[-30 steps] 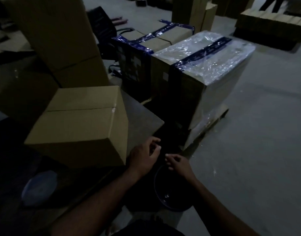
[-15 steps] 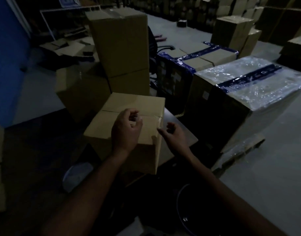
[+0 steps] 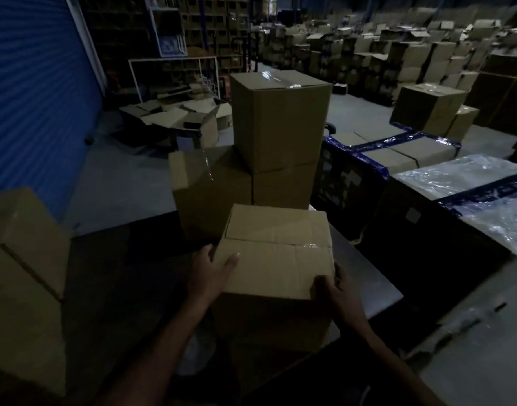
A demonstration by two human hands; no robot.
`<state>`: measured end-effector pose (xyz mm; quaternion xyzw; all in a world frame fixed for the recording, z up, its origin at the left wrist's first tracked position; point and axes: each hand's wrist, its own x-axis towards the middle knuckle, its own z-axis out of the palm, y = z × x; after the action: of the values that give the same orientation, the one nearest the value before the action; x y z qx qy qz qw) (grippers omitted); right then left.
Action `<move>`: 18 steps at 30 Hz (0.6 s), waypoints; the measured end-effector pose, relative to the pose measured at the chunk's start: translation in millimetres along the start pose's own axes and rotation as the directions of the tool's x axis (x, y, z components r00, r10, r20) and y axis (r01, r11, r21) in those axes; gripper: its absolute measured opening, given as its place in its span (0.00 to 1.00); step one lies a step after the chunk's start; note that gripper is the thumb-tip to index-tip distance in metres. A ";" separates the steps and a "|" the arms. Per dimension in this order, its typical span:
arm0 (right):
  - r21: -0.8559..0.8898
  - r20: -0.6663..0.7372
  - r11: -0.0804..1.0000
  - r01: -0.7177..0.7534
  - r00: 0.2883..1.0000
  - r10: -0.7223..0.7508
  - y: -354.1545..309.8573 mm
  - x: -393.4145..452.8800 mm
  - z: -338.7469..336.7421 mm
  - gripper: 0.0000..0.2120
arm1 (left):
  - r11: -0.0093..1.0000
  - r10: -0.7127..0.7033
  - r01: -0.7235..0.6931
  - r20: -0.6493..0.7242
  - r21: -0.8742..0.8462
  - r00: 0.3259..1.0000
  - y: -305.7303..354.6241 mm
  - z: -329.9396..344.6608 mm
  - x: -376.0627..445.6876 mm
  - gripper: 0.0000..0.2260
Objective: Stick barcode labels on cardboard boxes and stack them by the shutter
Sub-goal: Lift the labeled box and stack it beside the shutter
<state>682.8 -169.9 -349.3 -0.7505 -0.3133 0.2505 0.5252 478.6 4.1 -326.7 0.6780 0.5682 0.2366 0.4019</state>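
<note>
Light: your view is dim overall, brightest on the far floor (image 3: 353, 109).
Shadows: your counter (image 3: 110, 273) and forearms sit in deep shade.
Glare: plastic wrap (image 3: 468, 177) on your right and the tape on the tall box (image 3: 280, 118) catch small highlights.
Blur: distant stacks (image 3: 397, 48) look smeared.
Edges: wide-angle bending curves the shutter (image 3: 31, 98).

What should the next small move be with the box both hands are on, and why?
Probably lift the box off the table and turn left toward the blue shutter. The left hand and the right hand already grip opposite sides. No barcode label shows on its visible faces, so check that first.
</note>
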 end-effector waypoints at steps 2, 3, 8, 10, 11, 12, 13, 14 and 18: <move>0.006 -0.007 0.999 0.036 0.999 -0.035 -8.2 -4.8 13.2 0.19 | 0.999 0.036 -0.036 -0.021 0.001 0.999 -7.4 -26.4 -5.7 0.25; 0.031 -0.020 0.999 0.037 0.999 -0.036 -13.8 -7.7 18.8 0.15 | 0.998 0.059 -0.059 -0.023 -0.006 0.998 -8.9 -40.4 -11.4 0.19; 0.098 -0.022 0.993 0.063 0.998 -0.061 -57.6 -17.8 41.0 0.14 | 0.974 0.158 -0.180 -0.159 -0.138 0.975 -6.1 -106.2 -26.3 0.18; 0.174 0.001 0.983 0.064 0.998 -0.065 -85.2 -20.2 49.9 0.14 | 0.948 0.218 -0.271 -0.275 -0.168 0.936 1.3 -130.4 -29.1 0.16; 0.222 0.006 0.972 0.078 0.997 -0.081 -99.1 -21.1 54.1 0.14 | 0.935 0.250 -0.317 -0.338 -0.158 0.907 7.6 -143.3 -33.1 0.16; 0.263 0.011 0.960 0.099 0.994 -0.105 -112.7 -22.4 58.2 0.16 | 0.925 0.280 -0.358 -0.401 -0.131 0.872 11.1 -153.8 -34.6 0.17; 0.295 0.017 0.948 0.119 0.991 -0.130 -125.2 -23.0 61.8 0.18 | 0.911 0.305 -0.395 -0.456 -0.115 0.836 13.6 -163.8 -35.8 0.19; 0.321 0.022 0.936 0.145 0.987 -0.160 -137.3 -23.5 65.0 0.21 | 0.895 0.325 -0.432 -0.498 -0.112 0.804 13.7 -172.5 -34.5 0.21; 0.321 0.029 0.909 0.267 0.956 -0.292 -177.3 -14.5 76.1 0.28 | 0.822 0.287 -0.497 -0.551 -0.279 0.783 19.3 -201.4 -22.9 0.20</move>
<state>582.7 -87.8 -205.6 -0.5947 -0.3936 0.2478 0.6558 327.7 37.1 -194.1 0.6018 0.4300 0.5926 0.3191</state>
